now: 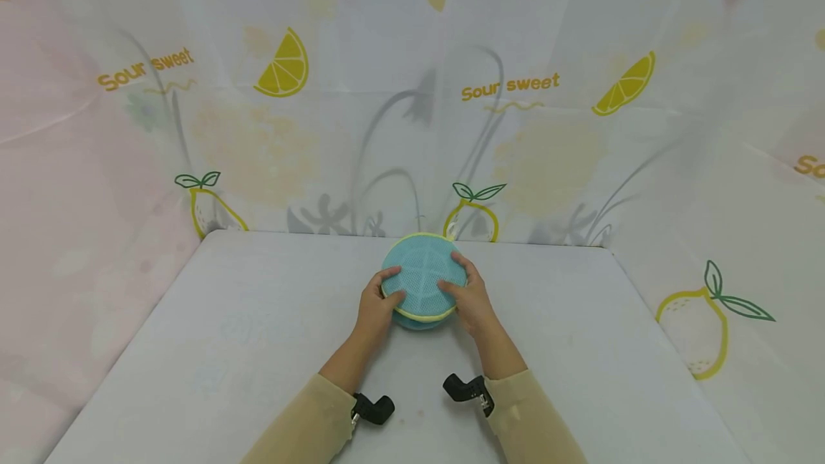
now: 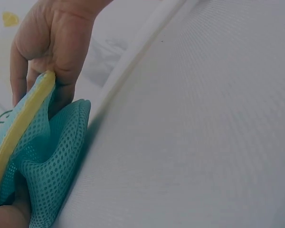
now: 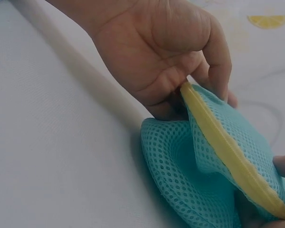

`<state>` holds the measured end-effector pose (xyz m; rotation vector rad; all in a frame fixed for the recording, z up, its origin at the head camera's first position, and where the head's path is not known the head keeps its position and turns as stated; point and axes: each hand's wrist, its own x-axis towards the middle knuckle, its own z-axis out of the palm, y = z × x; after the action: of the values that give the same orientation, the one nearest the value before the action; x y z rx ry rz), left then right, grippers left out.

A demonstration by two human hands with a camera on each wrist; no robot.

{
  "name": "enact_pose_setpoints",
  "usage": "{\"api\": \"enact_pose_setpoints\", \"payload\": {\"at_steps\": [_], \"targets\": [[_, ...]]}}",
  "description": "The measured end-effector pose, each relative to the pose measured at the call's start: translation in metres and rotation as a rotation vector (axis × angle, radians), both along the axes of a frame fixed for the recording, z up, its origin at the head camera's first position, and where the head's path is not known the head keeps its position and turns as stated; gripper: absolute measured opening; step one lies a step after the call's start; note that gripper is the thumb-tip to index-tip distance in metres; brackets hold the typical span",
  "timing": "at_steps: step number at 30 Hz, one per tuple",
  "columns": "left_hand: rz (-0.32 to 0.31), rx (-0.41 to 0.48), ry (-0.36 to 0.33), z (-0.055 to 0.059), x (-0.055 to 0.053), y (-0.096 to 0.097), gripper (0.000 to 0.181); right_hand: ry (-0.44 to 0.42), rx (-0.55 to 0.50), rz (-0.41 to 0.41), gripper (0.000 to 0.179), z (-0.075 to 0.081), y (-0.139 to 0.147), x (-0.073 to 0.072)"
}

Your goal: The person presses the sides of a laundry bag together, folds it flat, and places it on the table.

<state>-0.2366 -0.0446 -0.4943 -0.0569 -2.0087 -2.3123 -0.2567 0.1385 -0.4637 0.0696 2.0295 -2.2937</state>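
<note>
A round turquoise mesh bag (image 1: 422, 274) with yellow edging is held upright by both hands near the back of the white table (image 1: 277, 321). My left hand (image 1: 375, 306) grips its left side, with the thumb on the near face. On the right side, my right hand (image 1: 475, 303) grips the rim the same way. Under the yellow band, the mesh bag (image 2: 57, 156) bulges down to the tabletop in the left wrist view. In the right wrist view, the yellow edging (image 3: 228, 147) runs between the two hands; some fingertips are hidden behind the mesh.
A white cloth (image 1: 387, 156) printed with lemons stands behind the table, meeting its back edge. More printed cloth (image 1: 741, 199) lines the right side. Black wrist mounts (image 1: 467, 389) stick out inward from the beige sleeves.
</note>
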Motion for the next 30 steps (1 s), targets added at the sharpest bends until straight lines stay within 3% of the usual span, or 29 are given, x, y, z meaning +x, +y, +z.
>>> {"api": "enact_pose_setpoints", "payload": {"at_steps": [4, 13, 30], "targets": [[0.009, 0.014, 0.003, -0.0021, -0.0009, 0.0002, 0.047, -0.009, 0.020, 0.003, 0.073, -0.0023, -0.0006, -0.0004], [0.003, 0.046, -0.083, 0.0003, -0.0038, -0.0008, 0.050, -0.007, 0.049, 0.013, 0.073, -0.0019, -0.0018, 0.0012], [0.048, -0.055, -0.160, -0.0009, -0.0087, 0.0002, 0.052, -0.018, 0.353, 0.020, 0.074, -0.0033, 0.0035, 0.0016]]}}
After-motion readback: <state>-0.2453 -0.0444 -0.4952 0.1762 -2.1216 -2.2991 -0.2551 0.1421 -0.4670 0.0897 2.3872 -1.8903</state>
